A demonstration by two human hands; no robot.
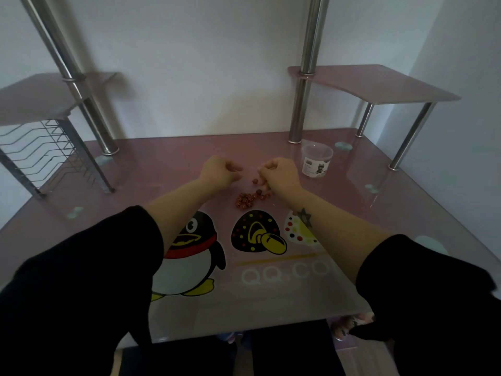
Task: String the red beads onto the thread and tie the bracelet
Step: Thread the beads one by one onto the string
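- Through the head camera I see both forearms reaching forward over the pink glass table (135, 169), with black sleeves (81, 280) covering the upper arms.
- The left hand (221, 169) sits left of the beads. Its fingers are curled in, and the thumb and forefinger tips point toward the other hand. I cannot tell whether they pinch anything.
- The right hand (282, 173) faces it with its fingers bunched and the tips drawn close together. I cannot tell what they hold, if anything.
- The 2 hands are near each other but apart.
- The red beads (245, 199) lie in a loose pile on the glass, on my side of the gap between the hands.
- 1 single bead (254, 181) lies apart from the pile, between the hands, and a few more sit just beside the right hand's lower edge.
- The thread is too fine for me to make out.
- A clear plastic cup (316, 160) with a printed label stands upright to the right of the right hand, near the foot of a chrome pole (296, 109).
- A penguin print (189, 256) shows on the glass by the left forearm.
- A wire rack (46, 147) hangs under the left shelf, and a pink shelf (379, 82) stands at the right.
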